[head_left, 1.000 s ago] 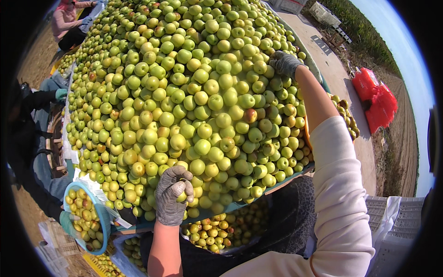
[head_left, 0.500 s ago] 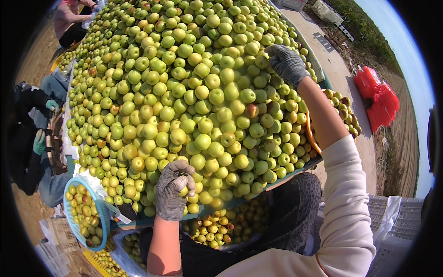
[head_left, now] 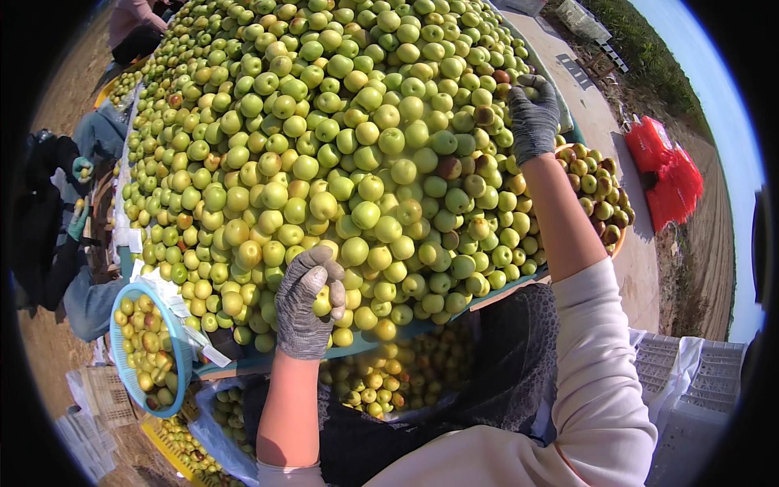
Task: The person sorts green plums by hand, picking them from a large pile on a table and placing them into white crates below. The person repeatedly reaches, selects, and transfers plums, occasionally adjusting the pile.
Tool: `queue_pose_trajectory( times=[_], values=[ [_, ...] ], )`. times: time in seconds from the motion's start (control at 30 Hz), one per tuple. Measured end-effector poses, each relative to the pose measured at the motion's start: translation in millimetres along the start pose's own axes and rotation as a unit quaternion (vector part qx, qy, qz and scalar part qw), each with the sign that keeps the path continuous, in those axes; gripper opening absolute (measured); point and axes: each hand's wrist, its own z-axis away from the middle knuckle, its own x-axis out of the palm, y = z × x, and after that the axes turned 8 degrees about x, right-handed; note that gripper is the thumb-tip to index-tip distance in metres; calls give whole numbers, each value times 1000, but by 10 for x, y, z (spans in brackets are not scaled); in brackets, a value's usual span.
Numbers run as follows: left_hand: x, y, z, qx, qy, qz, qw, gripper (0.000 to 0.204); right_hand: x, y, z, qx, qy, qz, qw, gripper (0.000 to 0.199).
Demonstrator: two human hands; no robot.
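A big heap of yellow-green jujubes (head_left: pixel 308 166) spreads in front of me, some with brown patches. My left hand (head_left: pixel 310 302), in a grey glove, is at the heap's near edge. Its fingers are curled, and a pale jujube (head_left: pixel 322 301) shows between thumb and fingers. Farther off, at the right edge of the heap, is my right hand (head_left: pixel 534 118), also gloved in grey. Its fingers are bent inward, and what they hold, if anything, is hidden. A brownish jujube (head_left: pixel 484 115) lies just left of it.
An orange-rimmed basket of browner jujubes (head_left: pixel 604 195) stands right of the heap. At the near left is a blue basket (head_left: pixel 186 369) with fruit. More jujubes (head_left: pixel 377 381) lie below the table edge. White crates (head_left: pixel 706 381) and red net bags (head_left: pixel 673 183) are rightward. A co-worker's gloved hands (head_left: pixel 79 219) are left.
My right hand has moved right, to the heap's edge, and its fingers have curled in. The left hand has shifted slightly up the picture, the jujube still in it. The view has shifted a little.
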Motion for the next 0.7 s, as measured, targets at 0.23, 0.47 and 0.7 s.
queue_pose_trajectory(
  times=[0.23, 0.47, 0.7],
  values=[
    [-147, 55, 99, 7, -23, 108, 994, 28, -654, -33, 1575, 417, -467, -448, 638, 30],
    [-185, 147, 473, 25, 6, 117, 993, 40, -471, -189, 2530, 512, -509, -438, 535, 68],
    [-352, 162, 848, 111, -6, 73, 991, 45, -762, 93, 3370, 506, -567, -311, 571, 52]
  ],
)
